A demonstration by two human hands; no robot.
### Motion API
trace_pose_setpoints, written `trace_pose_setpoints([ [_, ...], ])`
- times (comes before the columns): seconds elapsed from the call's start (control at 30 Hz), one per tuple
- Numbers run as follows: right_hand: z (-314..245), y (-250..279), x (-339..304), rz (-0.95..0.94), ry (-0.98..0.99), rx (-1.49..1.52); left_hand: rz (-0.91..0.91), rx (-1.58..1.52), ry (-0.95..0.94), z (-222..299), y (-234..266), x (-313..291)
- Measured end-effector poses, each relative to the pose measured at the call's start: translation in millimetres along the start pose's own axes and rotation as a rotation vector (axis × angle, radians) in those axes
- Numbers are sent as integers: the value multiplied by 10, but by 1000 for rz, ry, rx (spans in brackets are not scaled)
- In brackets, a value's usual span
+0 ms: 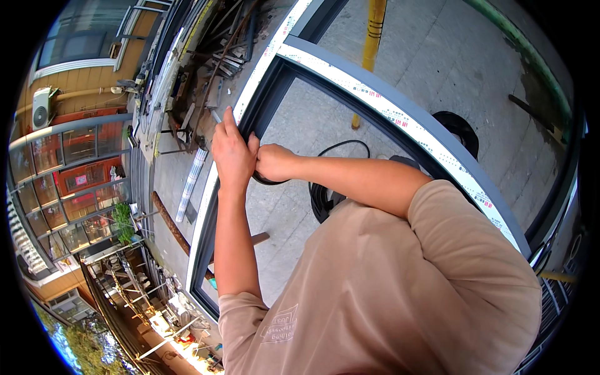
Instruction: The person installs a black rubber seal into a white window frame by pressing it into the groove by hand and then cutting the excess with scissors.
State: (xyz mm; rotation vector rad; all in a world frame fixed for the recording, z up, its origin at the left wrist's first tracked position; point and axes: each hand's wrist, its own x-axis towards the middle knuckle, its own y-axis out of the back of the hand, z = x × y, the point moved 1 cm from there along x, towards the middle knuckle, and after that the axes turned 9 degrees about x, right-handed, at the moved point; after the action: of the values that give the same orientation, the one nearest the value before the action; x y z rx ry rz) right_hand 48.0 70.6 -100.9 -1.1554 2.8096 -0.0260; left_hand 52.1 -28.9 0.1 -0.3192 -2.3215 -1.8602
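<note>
A large window frame (337, 74) with dark grey bars and white protective film stands in front of me, seen on a slant. My left hand (234, 156) lies over its left bar, fingers pointing along it and thumb on the inner side. Right beside that thumb, my right hand (273, 164) is closed in a fist against the inner edge. A thin black rubber strip shows beneath the fist; its fingers hide where they grip it. More black strip lies in a coil (321, 201) on the ground inside the frame, with one loop reaching away from it.
A yellow pole (374, 34) stands beyond the frame, and a green pipe (528, 44) runs at upper right. Another black coil (459, 130) lies on the paving. At left are a wrapped roll (191, 184), a rusty pipe (170, 220) and piled scrap (231, 62).
</note>
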Motion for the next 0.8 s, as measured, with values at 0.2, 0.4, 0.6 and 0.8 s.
trace_pose_setpoints([
  [0.2, -13, 120, 28, -72, 58, -147, 27, 51, -11, 7, -16, -9],
  [0.4, -324, 455, -206, -23, 6, -407, 87, 16, 11, 32, 8, -11],
  [0.6, -848, 879, -432, 159, 63, -445, 170, 76, 46, 64, -38, -7],
  [0.8, -1025, 990, -340, 449, 547, -736, 174, 71, 77, 51, -53, -21],
])
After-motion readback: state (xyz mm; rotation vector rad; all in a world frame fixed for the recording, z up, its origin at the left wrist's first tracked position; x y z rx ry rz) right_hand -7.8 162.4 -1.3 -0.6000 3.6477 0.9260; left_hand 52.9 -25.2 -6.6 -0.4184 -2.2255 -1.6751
